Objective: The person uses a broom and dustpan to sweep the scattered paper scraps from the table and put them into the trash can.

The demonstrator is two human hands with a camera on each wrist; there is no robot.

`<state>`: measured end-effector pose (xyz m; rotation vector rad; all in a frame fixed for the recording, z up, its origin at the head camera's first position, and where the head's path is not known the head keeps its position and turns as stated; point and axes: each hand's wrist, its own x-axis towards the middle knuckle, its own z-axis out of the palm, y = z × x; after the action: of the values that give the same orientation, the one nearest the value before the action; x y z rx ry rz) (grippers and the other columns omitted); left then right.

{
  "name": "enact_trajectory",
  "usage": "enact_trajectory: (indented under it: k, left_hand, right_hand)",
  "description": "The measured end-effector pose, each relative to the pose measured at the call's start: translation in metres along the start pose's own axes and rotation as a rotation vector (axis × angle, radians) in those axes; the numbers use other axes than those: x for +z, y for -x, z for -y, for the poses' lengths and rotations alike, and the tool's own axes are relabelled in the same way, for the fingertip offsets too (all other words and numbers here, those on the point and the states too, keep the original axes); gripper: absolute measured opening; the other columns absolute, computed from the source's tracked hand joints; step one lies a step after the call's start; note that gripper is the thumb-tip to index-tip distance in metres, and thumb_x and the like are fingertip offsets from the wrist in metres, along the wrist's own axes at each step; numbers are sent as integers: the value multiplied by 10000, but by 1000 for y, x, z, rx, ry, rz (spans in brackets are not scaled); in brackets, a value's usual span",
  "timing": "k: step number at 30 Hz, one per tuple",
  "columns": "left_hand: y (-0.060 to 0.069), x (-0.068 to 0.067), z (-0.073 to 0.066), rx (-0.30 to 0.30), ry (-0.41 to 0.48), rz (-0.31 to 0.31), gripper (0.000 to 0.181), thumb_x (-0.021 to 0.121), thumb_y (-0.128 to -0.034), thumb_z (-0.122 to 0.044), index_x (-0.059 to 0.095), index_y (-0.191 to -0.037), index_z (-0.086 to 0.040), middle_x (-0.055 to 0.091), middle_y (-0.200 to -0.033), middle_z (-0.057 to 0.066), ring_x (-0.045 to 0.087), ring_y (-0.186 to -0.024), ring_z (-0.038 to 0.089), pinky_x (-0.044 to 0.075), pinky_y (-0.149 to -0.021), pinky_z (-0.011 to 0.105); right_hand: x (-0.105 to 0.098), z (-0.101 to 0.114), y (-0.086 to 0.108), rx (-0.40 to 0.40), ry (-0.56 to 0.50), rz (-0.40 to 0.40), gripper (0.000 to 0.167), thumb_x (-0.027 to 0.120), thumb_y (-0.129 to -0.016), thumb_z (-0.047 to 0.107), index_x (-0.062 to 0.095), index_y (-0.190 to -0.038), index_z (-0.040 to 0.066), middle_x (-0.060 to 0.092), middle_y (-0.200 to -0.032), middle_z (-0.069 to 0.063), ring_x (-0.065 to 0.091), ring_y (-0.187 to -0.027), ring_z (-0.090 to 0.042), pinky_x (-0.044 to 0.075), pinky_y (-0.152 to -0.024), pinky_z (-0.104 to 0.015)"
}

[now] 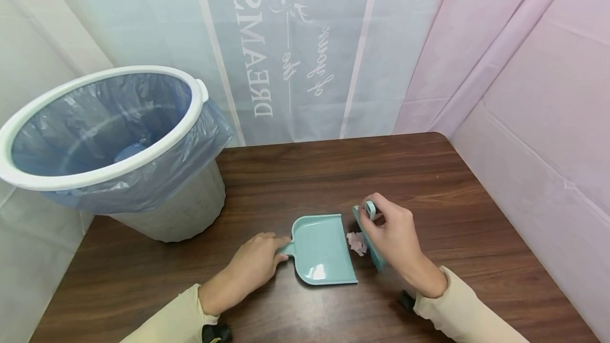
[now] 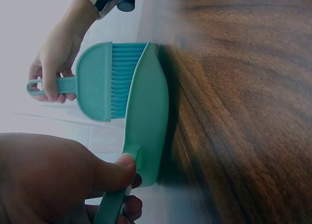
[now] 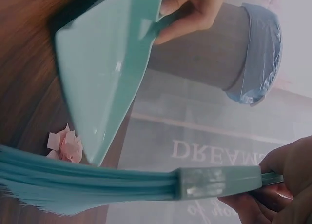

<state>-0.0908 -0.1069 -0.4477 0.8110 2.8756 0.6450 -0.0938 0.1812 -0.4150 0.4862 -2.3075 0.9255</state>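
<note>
A teal dustpan [image 1: 320, 250] lies on the dark wooden table with its wide lip toward the right. My left hand [image 1: 254, 261] grips its short handle; in the left wrist view the thumb [image 2: 126, 165] presses on top of it. My right hand [image 1: 393, 232] holds a matching hand brush [image 2: 95, 82] by the handle, bristles [image 3: 87, 180] down at the table. Between the brush and the dustpan's lip lies a crumpled pale pink piece of paper [image 1: 357, 243]. It sits just outside the lip, close against the bristles, and is also visible in the right wrist view.
A grey trash bin [image 1: 176, 216] with a white rim and a blue plastic liner [image 1: 157, 94] stands at the left back of the table [image 1: 305, 184]. Something blue lies inside it. A printed curtain [image 1: 305, 57] hangs behind, and pale fabric [image 1: 548, 136] borders the right side.
</note>
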Motion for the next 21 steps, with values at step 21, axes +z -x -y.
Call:
enact_trajectory:
  k: [21]
  left_hand:
    - [-1, 0, 0, -7, 7, 10, 350, 765, -909, -152, 723, -1239, -40, 713, -1026, 144, 684, -964, 325, 580, -823, 464]
  right_hand:
    - [20, 19, -8, 11, -215, -9, 163, 664, -996, 197, 670, -914, 57, 655, -759, 40, 622, -608, -58, 528, -513, -217]
